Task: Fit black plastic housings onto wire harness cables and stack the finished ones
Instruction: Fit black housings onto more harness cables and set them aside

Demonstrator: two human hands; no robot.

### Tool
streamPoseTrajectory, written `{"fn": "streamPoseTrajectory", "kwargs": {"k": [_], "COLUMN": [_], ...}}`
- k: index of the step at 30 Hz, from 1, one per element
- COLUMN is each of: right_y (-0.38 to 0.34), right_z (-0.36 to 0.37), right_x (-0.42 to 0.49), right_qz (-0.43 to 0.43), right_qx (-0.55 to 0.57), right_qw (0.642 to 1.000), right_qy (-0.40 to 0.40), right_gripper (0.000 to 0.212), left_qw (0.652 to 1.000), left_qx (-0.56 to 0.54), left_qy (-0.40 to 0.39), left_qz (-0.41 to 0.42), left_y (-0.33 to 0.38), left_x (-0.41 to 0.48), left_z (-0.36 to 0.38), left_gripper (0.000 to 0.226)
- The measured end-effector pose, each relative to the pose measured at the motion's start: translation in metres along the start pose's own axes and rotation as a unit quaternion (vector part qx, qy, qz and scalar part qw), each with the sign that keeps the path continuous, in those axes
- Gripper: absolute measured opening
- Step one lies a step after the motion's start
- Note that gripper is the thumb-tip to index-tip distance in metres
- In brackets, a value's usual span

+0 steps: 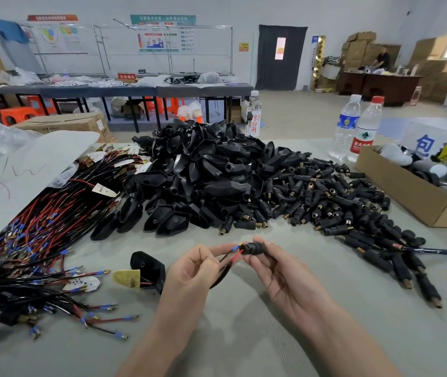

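Leftmost, a bundle of red and black harness cables (pixel 40 219) is spread across the table (pixel 244 336), with blue-sleeved terminals fanned toward the near edge. Just right of it, a single black housing (pixel 149 265) is laid beside a small yellow board (pixel 127 278). The left hand (pixel 189 270) is raised above the table, thumb and fingers pinched on a cable's red and black wires (pixel 233 254). Behind, a heap of black housings (pixel 203 172) is piled. The wires are led into a small black barrel (pixel 253 247), gripped by the right hand (pixel 279 273) at its fingertips. Further right, loose barrels (pixel 352 208) are scattered, with two water bottles (pixel 347 126) and a cardboard box (pixel 407 197) set beyond.
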State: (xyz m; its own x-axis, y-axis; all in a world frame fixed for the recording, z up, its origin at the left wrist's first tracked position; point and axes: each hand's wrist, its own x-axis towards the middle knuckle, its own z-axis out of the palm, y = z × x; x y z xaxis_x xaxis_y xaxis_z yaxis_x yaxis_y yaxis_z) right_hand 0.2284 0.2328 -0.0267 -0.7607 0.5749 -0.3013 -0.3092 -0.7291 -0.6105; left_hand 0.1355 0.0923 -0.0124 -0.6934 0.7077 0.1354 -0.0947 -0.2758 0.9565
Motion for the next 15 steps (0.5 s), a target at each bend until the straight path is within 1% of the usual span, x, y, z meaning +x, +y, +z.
{"fn": "streamPoseTrajectory", "kwargs": {"k": [3,6,9,11,13,15], "right_y": [0.000,-0.001,-0.001,-0.001,-0.001,-0.002], "right_z": [0.000,0.001,0.002,0.001,0.000,0.000], "right_x": [0.001,0.000,-0.001,-0.001,-0.001,-0.001], "right_qz": [0.005,0.011,0.018,0.022,0.022,0.013], "right_qx": [0.006,0.012,0.019,0.019,0.020,0.013], "right_qw": [1.000,1.000,1.000,1.000,1.000,1.000], "right_qy": [0.001,0.001,-0.002,-0.005,-0.001,0.004], "right_gripper": [0.033,0.027,0.019,0.023,0.031,0.029], "left_qw": [0.999,0.995,0.992,0.990,0.988,0.985], "left_qx": [0.039,0.100,0.126,0.139,0.148,0.165], "left_qy": [-0.006,-0.004,-0.021,-0.023,0.001,0.037], "left_qz": [0.003,0.011,0.020,0.028,0.037,0.031], "left_y": [0.003,0.004,0.006,0.007,0.002,-0.005], "left_x": [-0.002,-0.003,-0.005,-0.005,-0.003,-0.001], "left_z": [0.000,0.000,-0.001,0.001,0.002,0.003], "left_gripper": [0.021,0.035,0.045,0.050,0.045,0.033]}}
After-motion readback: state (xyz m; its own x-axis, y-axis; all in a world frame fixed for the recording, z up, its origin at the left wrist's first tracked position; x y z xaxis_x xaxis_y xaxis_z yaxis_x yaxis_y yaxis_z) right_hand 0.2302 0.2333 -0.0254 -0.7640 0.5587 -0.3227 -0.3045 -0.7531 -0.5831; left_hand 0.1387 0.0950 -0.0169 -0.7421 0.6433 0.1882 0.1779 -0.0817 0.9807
